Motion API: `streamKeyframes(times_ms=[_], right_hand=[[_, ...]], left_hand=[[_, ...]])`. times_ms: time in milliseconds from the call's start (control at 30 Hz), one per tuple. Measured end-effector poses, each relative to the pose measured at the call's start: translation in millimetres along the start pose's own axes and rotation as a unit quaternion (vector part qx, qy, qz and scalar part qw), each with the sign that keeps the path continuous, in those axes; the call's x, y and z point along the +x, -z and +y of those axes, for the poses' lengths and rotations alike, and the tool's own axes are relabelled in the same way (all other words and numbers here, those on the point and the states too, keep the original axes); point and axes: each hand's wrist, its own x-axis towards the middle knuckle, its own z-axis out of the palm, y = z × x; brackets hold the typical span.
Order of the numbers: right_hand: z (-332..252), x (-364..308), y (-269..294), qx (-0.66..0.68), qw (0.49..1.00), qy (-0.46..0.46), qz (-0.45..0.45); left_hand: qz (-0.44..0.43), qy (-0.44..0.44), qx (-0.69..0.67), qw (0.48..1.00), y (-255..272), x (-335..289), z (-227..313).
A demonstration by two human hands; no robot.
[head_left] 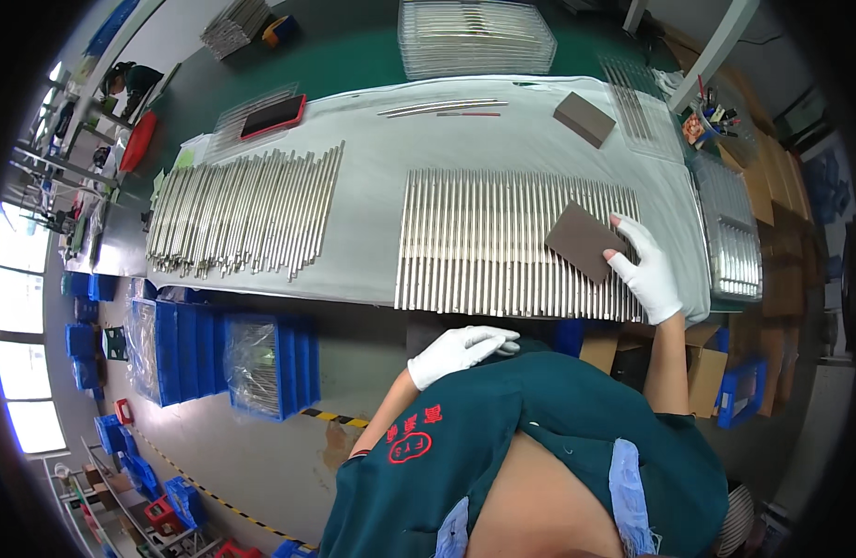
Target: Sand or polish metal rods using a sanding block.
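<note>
In a white glove with bare thumb and index tips, my right hand (644, 270) grips a flat brown sanding block (581, 240) by its right edge. The block lies over the right part of a row of thin shiny metal rods (484, 242), set side by side on the white-covered table. Below the table's front edge, my gloved left hand (463, 353) rests near my lap, fingers stretched out and nothing held. Farther left on the table is a second group of metal rods (247, 212), with uneven ends.
A second brown block (584, 119) lies at the back right, near a few loose rods (442, 108). A phone (274, 116) lies at the back left. Stacked clear trays (476, 39) stand behind; another clear tray (733, 232) is at the right edge. Blue crates (180, 353) stand below left.
</note>
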Motion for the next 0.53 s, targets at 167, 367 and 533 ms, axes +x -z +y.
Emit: streamKeyframes(times_ms=[167,367,533], right_hand=[[-20,33,4,-0.117,0.982,0.1,0.107],[-123,145,-63,-0.078,0.955,0.287,0.002],[-196,260,-182,-0.04,0.945,0.314,-0.082]], left_hand=[[0.07,-0.081,0.03,0.994,35,-40,16],[0.358,-0.304,-0.174,0.865,62,-40,-4],[0.443,-0.332,0.034,0.832,95,-23,13]])
